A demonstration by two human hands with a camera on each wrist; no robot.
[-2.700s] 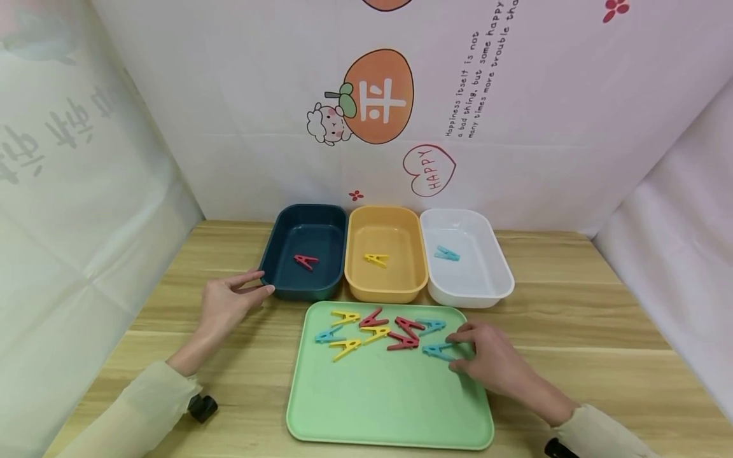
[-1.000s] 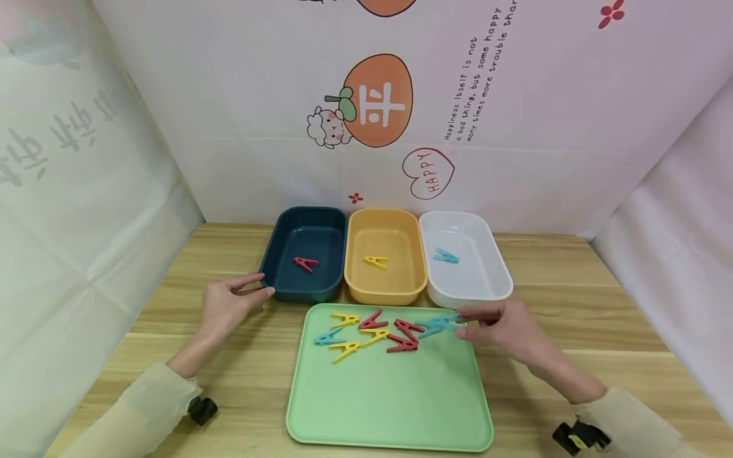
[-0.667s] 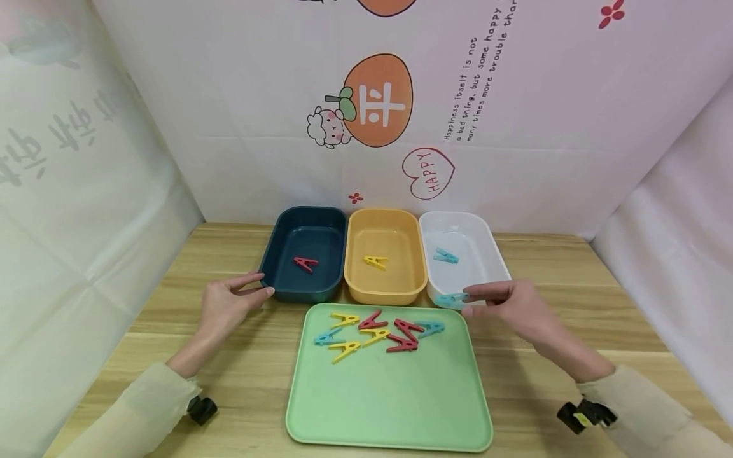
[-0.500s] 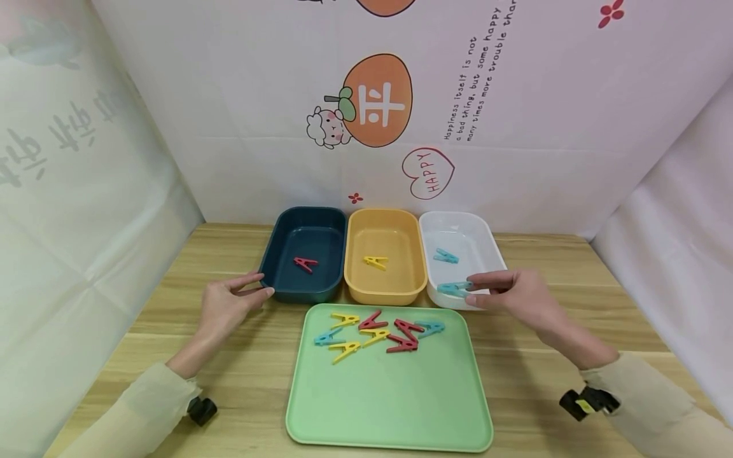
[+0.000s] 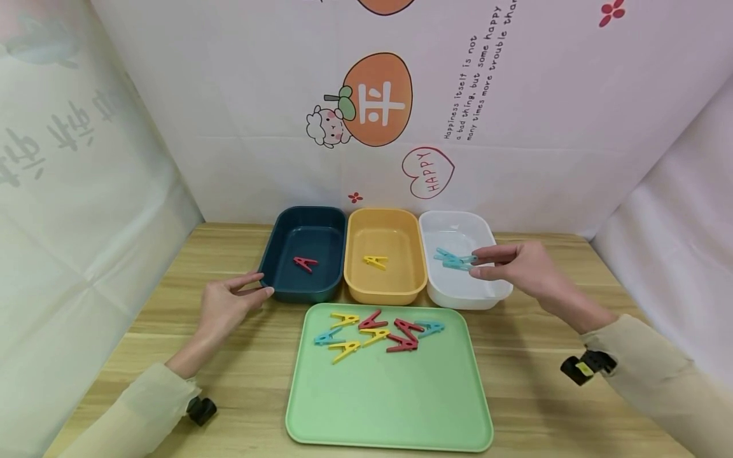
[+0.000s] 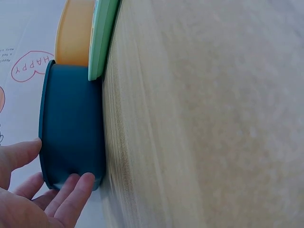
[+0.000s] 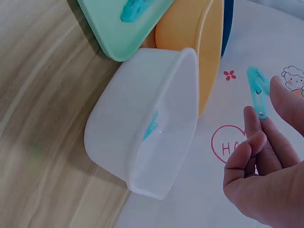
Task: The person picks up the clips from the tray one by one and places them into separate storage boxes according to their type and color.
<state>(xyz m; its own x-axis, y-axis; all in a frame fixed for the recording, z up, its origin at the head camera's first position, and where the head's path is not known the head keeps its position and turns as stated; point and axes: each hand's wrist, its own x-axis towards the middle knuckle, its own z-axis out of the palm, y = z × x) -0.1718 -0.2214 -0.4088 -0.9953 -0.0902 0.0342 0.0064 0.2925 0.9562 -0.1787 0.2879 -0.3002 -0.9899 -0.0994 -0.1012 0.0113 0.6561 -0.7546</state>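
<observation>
My right hand [image 5: 518,267] pinches a light blue clothespin [image 7: 258,90] between thumb and fingertips. It holds it over the white bin [image 5: 487,299], above another blue clothespin [image 7: 151,126] lying inside. The left hand [image 5: 229,305] touches the near left corner of the dark blue bin [image 6: 76,123], its fingers fairly straight against the outside. A red clothespin [image 5: 305,263] lies in that dark blue bin. In the yellow bin [image 5: 385,297] between them lies a yellow clothespin [image 5: 375,261].
Nearer me, a green tray [image 5: 389,394] bears several red, yellow and blue clothespins along its far side. The three bins stand side by side on the wooden table [image 5: 550,356], before a printed white cloth [image 5: 258,114].
The right hand took a blue clothespin from the tray's right side and carried it forward, over the white bin's near rim. The left hand has stayed at the dark blue bin.
</observation>
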